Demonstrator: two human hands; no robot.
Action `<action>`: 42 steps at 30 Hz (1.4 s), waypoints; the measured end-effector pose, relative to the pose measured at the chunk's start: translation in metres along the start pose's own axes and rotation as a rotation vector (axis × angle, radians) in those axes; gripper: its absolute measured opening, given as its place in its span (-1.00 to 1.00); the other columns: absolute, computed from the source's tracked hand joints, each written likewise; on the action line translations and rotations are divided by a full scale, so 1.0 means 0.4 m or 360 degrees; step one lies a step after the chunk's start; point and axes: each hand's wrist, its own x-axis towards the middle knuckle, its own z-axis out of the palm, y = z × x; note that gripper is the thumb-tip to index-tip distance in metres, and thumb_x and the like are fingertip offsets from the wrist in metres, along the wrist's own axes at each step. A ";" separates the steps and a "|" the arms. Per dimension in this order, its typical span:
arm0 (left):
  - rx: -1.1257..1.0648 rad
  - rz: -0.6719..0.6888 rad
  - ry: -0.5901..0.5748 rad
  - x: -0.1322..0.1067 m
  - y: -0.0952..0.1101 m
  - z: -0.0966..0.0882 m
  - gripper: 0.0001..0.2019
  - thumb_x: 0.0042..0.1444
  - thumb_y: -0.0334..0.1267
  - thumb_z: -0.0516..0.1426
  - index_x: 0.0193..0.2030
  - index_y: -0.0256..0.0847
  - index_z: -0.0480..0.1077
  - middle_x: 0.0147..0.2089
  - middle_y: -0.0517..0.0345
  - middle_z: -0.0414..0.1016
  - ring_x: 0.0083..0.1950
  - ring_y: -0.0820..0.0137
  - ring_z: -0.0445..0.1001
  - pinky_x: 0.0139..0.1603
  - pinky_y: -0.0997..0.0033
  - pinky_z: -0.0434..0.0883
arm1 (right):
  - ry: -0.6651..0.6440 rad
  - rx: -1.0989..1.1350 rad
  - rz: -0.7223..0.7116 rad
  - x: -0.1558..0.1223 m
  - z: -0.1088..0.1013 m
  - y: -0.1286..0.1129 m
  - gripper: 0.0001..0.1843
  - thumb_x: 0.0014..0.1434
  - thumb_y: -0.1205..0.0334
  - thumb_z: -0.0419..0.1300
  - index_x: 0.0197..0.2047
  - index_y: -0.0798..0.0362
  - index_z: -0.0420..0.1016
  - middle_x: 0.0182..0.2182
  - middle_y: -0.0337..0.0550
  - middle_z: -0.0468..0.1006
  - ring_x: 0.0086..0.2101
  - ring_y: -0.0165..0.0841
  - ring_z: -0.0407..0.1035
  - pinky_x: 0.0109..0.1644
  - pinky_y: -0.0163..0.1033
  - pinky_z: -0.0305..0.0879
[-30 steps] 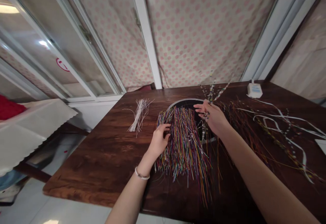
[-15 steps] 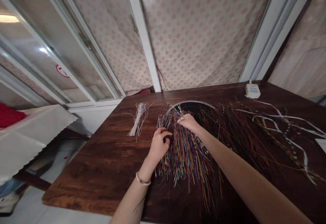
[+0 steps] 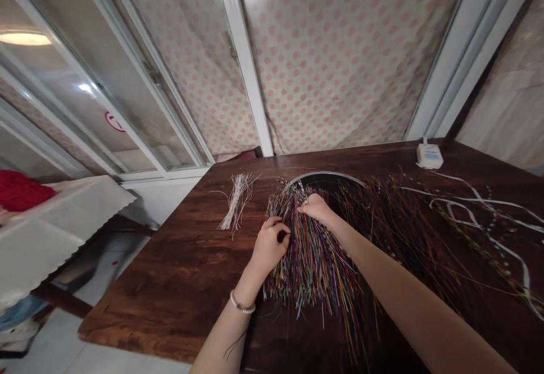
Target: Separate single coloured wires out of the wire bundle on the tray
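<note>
A thick bunch of thin multicoloured strands (image 3: 312,269) lay on the dark wood table (image 3: 148,289), fanning toward the person from the rim of a round black disc with a silver edge (image 3: 327,177). The upper ends of the bunch crossed the disc at its 6 o'clock side, and the lower ends trailed down the tabletop.

The left hand (image 3: 270,247), with a pearl bracelet (image 3: 242,306) on its wrist, sat at the bunch's upper left. Its fingers (image 3: 278,232) were curled into the strands, half closed. The right hand (image 3: 317,208) lay at the top of the bunch, just below the disc's rim, its fingers (image 3: 306,204) stretched out and resting on the strands. The two hands were close together but not touching. Whether either hand had hold of particular strands, I could not tell.

A loose sheaf of white strands (image 3: 238,203) lay at 9 o'clock from the bunch, well apart from both hands. At 3 o'clock, darker strands (image 3: 403,226) spread over the table, with white ribbons (image 3: 480,207) beyond them. A white plug adapter (image 3: 429,156) sat near the table's far edge at 2 o'clock. Off the table at 9 o'clock stood a scallop-edged white tablecloth (image 3: 51,232) with a red cloth (image 3: 21,192) on it, and a pink-dotted curtain (image 3: 340,62) hung ahead.
</note>
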 end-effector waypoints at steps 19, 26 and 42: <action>-0.0351 -0.0059 0.0201 0.008 0.021 -0.019 -0.88 -0.14 -0.48 0.13 -0.49 -0.20 0.44 -0.24 0.12 0.47 -0.18 0.37 0.44 -0.05 0.28 0.35 | -0.0171 0.1024 -0.0133 -0.066 -0.053 0.010 -0.80 -0.10 0.20 0.12 -0.57 0.05 0.14 -0.76 -0.47 0.00 -0.75 -0.61 -0.15 -0.71 -0.43 -0.24; -0.0589 -0.0074 0.0339 0.010 0.022 -0.035 -0.90 -0.04 -0.39 0.11 -0.42 -0.22 0.46 -0.35 0.13 0.50 -0.27 0.40 0.45 -0.18 0.35 0.39 | 0.0008 0.1270 -0.0333 -0.097 -0.128 -0.064 -0.82 0.07 0.10 0.00 -0.42 0.01 0.11 -0.65 -0.41 0.18 -0.74 -0.62 -0.15 -0.69 -0.43 -0.27; -0.0800 -0.0146 0.0281 0.013 0.032 -0.041 -0.77 0.05 -0.19 0.12 -0.18 -0.24 0.40 -0.26 0.08 0.49 -0.22 0.40 0.45 -0.15 0.37 0.37 | 0.0013 0.0621 -0.0845 -0.171 -0.085 -0.067 -0.56 0.17 0.04 -0.04 -0.64 0.10 0.30 -0.43 -0.14 0.42 -0.30 -0.35 0.32 -0.14 -0.26 0.17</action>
